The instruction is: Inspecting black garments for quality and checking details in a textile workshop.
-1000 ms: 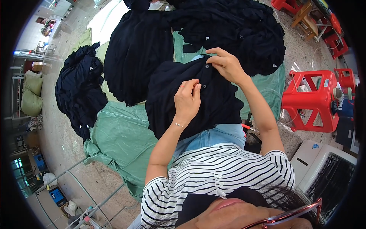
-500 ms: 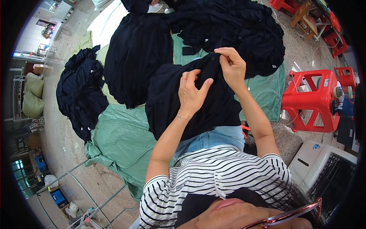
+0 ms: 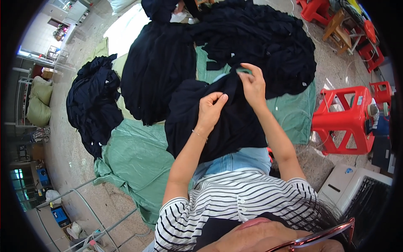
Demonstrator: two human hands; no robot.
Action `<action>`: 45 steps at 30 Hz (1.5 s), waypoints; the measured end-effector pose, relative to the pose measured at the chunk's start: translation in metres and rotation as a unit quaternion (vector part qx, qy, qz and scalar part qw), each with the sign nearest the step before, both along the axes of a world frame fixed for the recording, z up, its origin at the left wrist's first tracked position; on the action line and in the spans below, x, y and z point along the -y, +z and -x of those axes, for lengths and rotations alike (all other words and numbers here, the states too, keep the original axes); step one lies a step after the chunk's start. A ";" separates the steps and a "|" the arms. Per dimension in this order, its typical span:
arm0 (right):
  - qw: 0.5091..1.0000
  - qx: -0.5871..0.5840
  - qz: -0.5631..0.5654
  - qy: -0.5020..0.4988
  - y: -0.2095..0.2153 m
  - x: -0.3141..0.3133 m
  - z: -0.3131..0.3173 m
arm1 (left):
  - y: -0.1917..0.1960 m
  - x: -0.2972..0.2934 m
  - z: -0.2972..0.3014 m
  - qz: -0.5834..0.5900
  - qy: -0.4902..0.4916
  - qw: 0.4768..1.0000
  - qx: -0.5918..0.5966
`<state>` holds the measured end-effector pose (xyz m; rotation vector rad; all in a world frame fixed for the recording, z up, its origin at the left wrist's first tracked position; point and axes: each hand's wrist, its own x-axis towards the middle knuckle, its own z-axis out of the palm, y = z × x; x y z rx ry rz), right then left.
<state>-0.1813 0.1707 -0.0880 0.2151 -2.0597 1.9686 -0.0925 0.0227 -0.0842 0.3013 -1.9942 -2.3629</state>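
A dark navy garment (image 3: 197,126) lies across my lap, bunched in soft folds. My left hand (image 3: 211,112) pinches a fold of it, thumb against curled fingers. Farther up and to the right, my right hand (image 3: 254,89) has its thumb and fingertips at the garment's raised edge, seemingly gripping it. Part of that edge is hidden behind the fingers. Just beyond my lap lies a long heap of dark garments (image 3: 157,71), and a larger dark pile (image 3: 268,42) spreads at the far right. Another dark heap (image 3: 93,101) sits to the left.
Green sheeting (image 3: 136,155) covers the floor under the piles. A red plastic stool (image 3: 342,119) stands at right, with a white appliance (image 3: 342,185) nearer me. Metal tubing (image 3: 90,210) is at lower left. Another person's hand (image 3: 179,7) shows at the far edge.
My left hand has gone from spread fingers on the cloth to a pinch. The right hand has shifted slightly at the garment's edge, and the cloth between the hands has lifted and folded.
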 end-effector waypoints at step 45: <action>0.950 -0.100 -0.248 0.162 0.028 -0.026 -0.106 | -0.009 0.009 -0.029 0.074 -0.152 0.986 0.012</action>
